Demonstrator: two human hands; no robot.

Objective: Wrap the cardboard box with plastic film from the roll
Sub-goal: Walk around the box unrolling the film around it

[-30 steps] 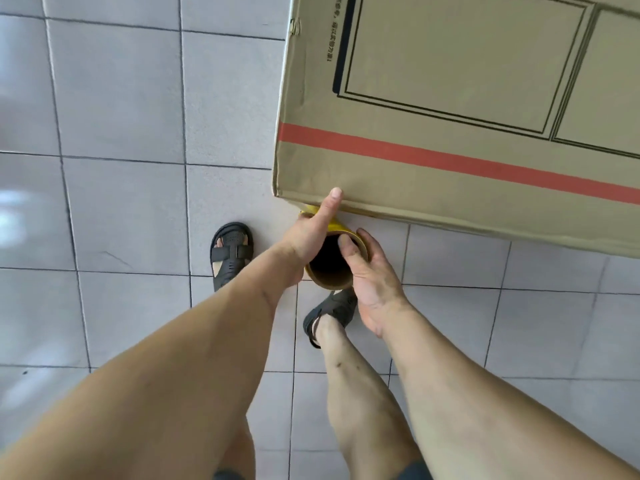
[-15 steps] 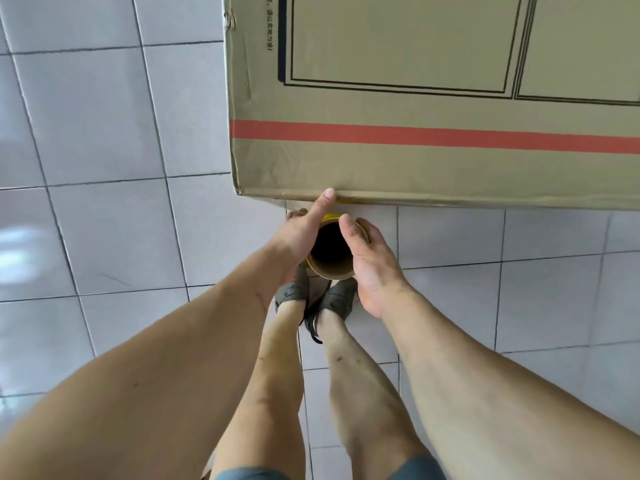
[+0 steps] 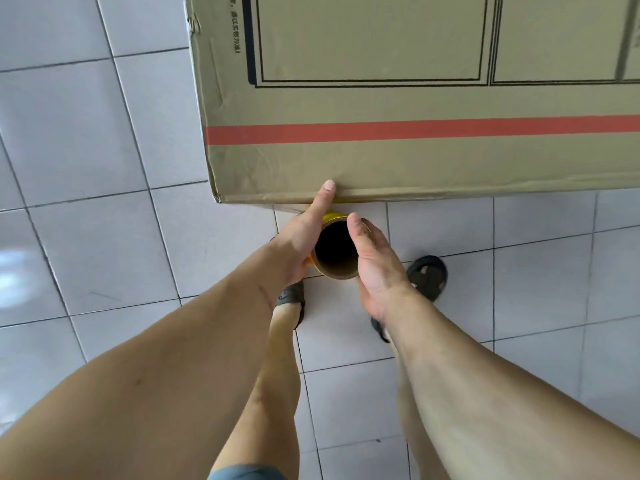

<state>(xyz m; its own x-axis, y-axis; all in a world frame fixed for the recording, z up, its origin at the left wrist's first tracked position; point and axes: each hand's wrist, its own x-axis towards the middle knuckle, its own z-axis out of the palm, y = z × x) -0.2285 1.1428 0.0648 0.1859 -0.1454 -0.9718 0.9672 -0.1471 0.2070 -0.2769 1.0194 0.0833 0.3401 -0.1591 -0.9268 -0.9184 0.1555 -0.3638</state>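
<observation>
We see the cardboard box (image 3: 415, 109) filling the frame from 11 to 2 o'clock, its near lower edge running across just above centre, a red stripe (image 3: 415, 130) printed along it. Just below that edge, at the centre, the film roll (image 3: 337, 249) stands with its open cardboard core facing us, a sliver of yellow showing at its far rim. Our left hand (image 3: 301, 242) grips the roll from 9 o'clock, fingers wrapped round its outside and the thumb stretched up to touch the box's bottom edge. Our right hand (image 3: 375, 263) cups the roll from 3 o'clock, fingers curled against its side, thumb tip at the rim.

Compared with half a second ago, the box corner has slid rightward in view. The right sandal (image 3: 427, 277) has stepped out to 4 o'clock, apart from the left sandal (image 3: 292, 299), where before both feet were together under the roll. The hands keep the same hold above the tiled floor (image 3: 104, 202).
</observation>
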